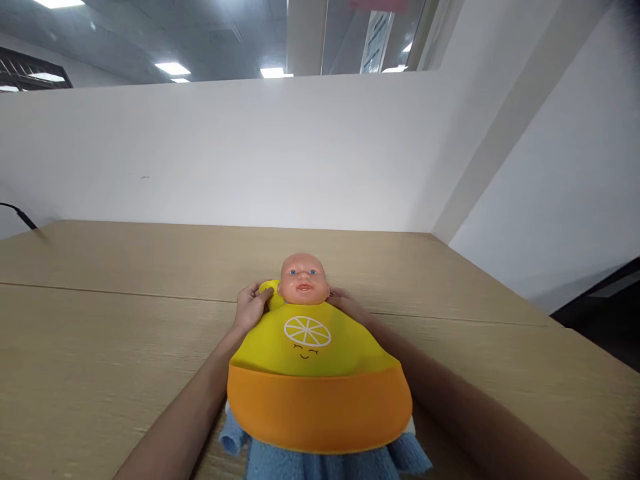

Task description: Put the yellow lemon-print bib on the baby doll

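A baby doll [303, 277] lies face up on the wooden table in blue clothes [320, 465]. Over its chest is a yellow bib [260, 350] with a white citrus-slice print and an orange catch pocket [320, 410]. My left hand [251, 307] pinches the bib's yellow neck strap [273, 285] beside the doll's head. On the other side, my right hand [347, 303] reaches behind the doll's neck. Its fingertips are hidden there, so what they hold cannot be seen.
The wooden table [125, 347] has a seam running across it. A white wall [250, 153] rises behind its far edge. At the far left a black cable [23, 217] hangs over the table edge, and a dark object [607, 307] stands beyond the right edge.
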Demonstrator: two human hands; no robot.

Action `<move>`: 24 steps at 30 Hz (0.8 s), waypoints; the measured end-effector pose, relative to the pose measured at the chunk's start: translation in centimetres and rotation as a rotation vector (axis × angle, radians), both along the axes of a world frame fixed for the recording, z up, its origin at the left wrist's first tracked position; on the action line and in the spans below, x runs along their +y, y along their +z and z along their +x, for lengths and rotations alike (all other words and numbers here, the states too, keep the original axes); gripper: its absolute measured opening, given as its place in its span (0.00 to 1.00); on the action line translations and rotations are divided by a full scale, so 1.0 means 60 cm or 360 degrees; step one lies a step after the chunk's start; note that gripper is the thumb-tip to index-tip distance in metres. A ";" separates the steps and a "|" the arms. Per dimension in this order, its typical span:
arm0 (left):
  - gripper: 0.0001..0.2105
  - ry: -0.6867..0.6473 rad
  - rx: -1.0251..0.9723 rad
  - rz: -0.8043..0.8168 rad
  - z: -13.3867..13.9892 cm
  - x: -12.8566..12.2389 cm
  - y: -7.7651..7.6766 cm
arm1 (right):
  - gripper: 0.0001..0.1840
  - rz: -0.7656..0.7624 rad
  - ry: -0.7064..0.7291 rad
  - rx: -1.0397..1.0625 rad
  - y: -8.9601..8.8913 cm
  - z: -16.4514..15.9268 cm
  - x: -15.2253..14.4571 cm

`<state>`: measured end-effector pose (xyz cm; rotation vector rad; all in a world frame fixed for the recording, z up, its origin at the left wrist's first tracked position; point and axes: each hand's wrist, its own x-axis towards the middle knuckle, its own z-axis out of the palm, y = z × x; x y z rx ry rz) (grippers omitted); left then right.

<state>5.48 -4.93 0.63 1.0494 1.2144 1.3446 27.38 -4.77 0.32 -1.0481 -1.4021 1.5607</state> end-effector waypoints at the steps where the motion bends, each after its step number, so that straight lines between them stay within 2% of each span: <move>1: 0.13 -0.0047 -0.0006 0.0001 0.000 -0.002 0.002 | 0.12 0.0000 0.0004 -0.0004 -0.001 0.000 0.001; 7: 0.10 -0.0105 -0.0033 -0.0049 -0.005 -0.003 0.000 | 0.12 -0.0100 -0.0047 0.0034 -0.009 -0.001 0.004; 13: 0.14 -0.0175 -0.0028 -0.0134 -0.014 0.001 -0.009 | 0.09 -0.0141 -0.0102 0.0057 0.006 -0.009 -0.007; 17: 0.16 -0.0215 0.0009 -0.0210 -0.018 -0.004 0.003 | 0.09 -0.0145 -0.0079 0.0065 0.003 -0.008 -0.006; 24: 0.14 -0.0230 -0.0171 -0.0315 -0.013 -0.012 0.028 | 0.09 -0.0100 0.0000 0.0081 -0.029 0.007 0.014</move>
